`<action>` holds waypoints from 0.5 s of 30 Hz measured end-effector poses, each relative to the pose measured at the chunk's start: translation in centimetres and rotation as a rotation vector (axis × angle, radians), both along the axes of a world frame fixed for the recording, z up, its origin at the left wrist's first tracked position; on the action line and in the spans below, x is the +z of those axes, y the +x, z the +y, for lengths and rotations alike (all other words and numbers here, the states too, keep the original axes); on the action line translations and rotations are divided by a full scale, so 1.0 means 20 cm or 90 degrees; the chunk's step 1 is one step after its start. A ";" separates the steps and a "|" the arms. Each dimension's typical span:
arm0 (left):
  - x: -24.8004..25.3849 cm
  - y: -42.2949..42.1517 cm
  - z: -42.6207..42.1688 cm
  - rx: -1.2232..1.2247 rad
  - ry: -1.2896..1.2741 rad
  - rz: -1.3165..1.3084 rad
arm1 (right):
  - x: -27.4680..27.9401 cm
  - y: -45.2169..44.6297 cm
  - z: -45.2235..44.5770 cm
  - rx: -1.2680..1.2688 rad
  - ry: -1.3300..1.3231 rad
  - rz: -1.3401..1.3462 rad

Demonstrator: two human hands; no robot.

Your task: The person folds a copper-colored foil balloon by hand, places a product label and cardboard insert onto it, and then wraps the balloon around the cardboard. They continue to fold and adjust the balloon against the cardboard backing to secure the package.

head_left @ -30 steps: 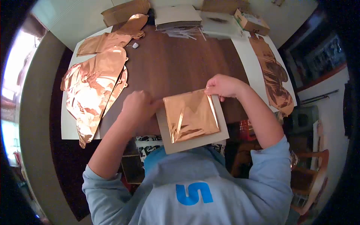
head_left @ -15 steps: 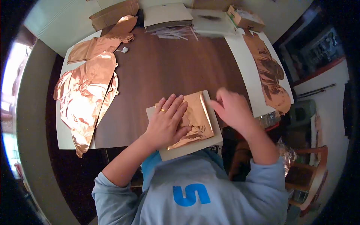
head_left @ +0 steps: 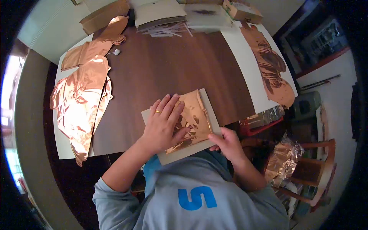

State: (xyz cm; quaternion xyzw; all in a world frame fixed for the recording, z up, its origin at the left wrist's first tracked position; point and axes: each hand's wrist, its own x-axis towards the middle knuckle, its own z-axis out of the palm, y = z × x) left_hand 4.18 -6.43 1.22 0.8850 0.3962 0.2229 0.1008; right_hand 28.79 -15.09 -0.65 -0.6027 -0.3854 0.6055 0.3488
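A folded piece of shiny copper-coloured foil (head_left: 196, 115) lies on a pale cardboard square (head_left: 211, 105) at the table's front edge, close to my body. Flat on the foil's left part rests my left hand (head_left: 163, 120), fingers stretched out, a ring on one finger. My right hand (head_left: 227, 143) pinches the lower right side of the cardboard, its thumb on top by the foil's edge. The other fingers of that hand are partly hidden under the board.
Large flat copper foil pieces (head_left: 82, 99) lie on the left. Another copper foil strip (head_left: 268, 65) lies on a white sheet (head_left: 239, 57) at right. Stacked cardboard (head_left: 159, 15), pale strips (head_left: 170, 30) and a small box (head_left: 243, 11) stand at the back. A wooden chair (head_left: 324, 168) holds crumpled foil (head_left: 283, 159).
My right hand has come down from above the right side and taken hold of the cardboard's edge. My left hand stays flat on the foil. The view has shifted slightly.
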 end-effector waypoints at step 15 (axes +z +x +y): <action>0.02 -0.03 0.01 0.006 -0.009 -0.071 | 0.02 -0.05 -0.01 -0.024 0.040 -0.006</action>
